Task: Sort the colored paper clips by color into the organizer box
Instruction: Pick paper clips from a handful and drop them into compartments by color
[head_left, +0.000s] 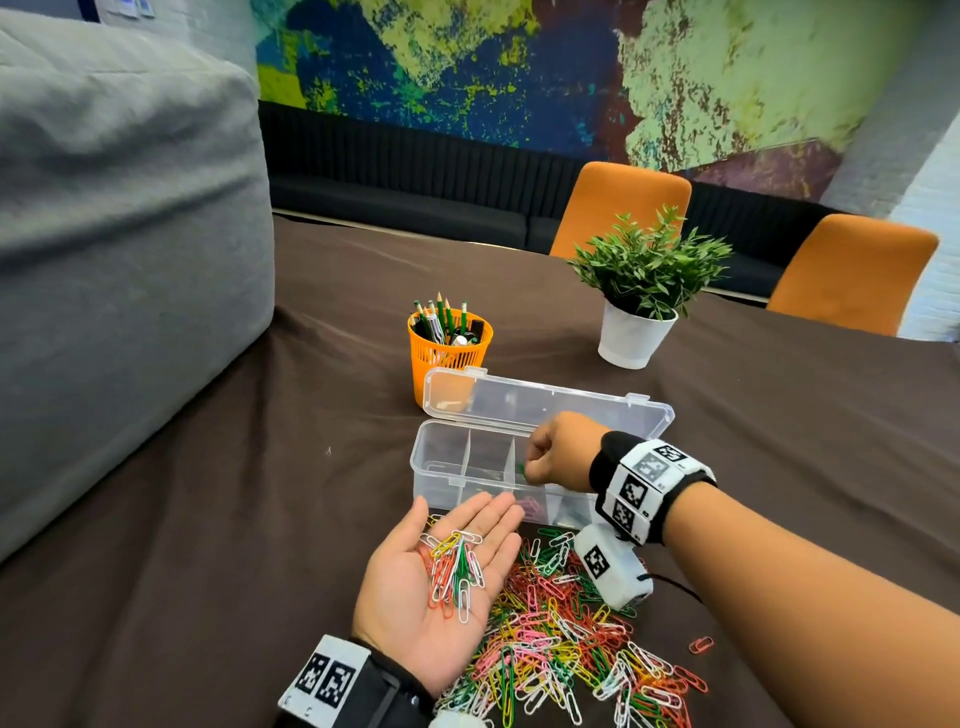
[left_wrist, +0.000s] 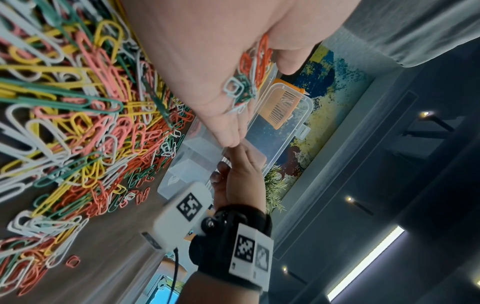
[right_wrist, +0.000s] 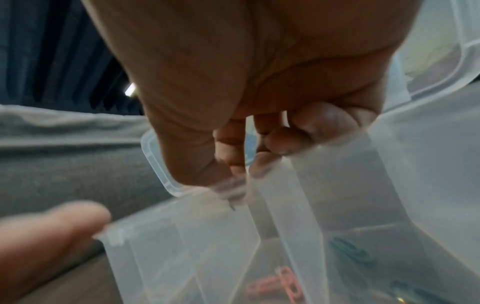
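Your right hand (head_left: 558, 451) pinches a green clip (head_left: 521, 469) over the organizer box (head_left: 441, 470) mid-table, your left hand (head_left: 441, 582) lies flat cradling mixed clips (head_left: 454, 569); tilt that palm and, I judge, they spill back.
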